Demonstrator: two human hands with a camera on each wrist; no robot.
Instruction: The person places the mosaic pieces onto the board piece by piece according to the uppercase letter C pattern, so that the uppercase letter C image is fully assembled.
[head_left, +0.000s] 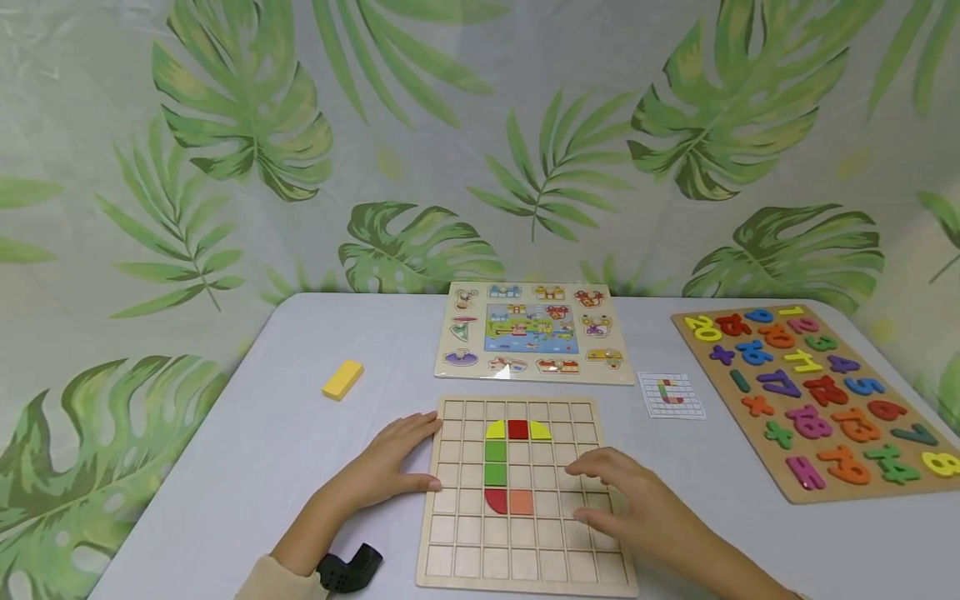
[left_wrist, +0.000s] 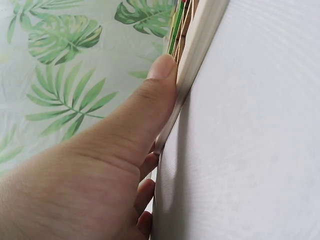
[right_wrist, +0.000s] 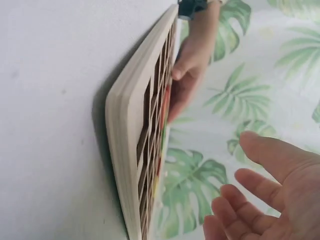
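A wooden grid board [head_left: 465,575] lies in front of me. Coloured tiles sit in its cells: a red square [head_left: 518,429] between two yellow rounded tiles [head_left: 496,430], green squares [head_left: 495,474] below, then a red rounded tile [head_left: 496,501] beside an orange square [head_left: 521,502]. My left hand [head_left: 367,473] touches the board's left edge with thumb and fingertips, fingers fairly straight; the left wrist view shows the thumb [left_wrist: 162,70] against the rim. My right hand [head_left: 637,504] hovers over the board's right side, fingers loosely bent, holding nothing in the right wrist view.
A small card [head_left: 671,396] with a printed grid pattern lies right of the board. Behind it is a picture peg puzzle [head_left: 442,367]. A number puzzle board [head_left: 787,492] stands at the right. A yellow block [head_left: 342,380] lies at the left on the white table [head_left: 247,467].
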